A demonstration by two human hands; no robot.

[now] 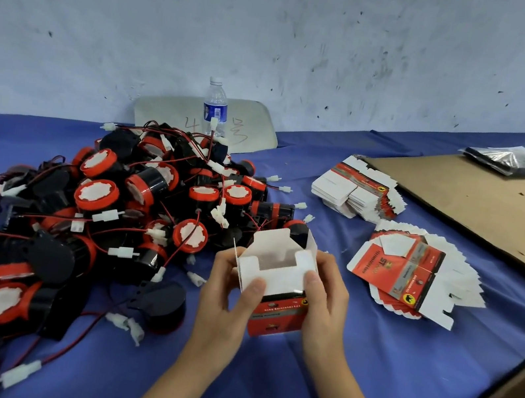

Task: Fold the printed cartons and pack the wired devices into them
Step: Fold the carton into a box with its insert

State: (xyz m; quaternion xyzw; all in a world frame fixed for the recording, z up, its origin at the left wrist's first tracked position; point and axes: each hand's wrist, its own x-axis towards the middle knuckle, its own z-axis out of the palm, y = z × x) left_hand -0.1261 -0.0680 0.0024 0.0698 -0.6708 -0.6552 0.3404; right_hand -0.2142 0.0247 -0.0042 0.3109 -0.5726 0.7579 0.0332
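Standing upright, carton (282, 282) mouth upward

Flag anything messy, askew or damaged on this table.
The devices lie in a loose, tangled heap. The near stack of flat cartons is splayed into a fan, edges askew. Nothing looks damaged.
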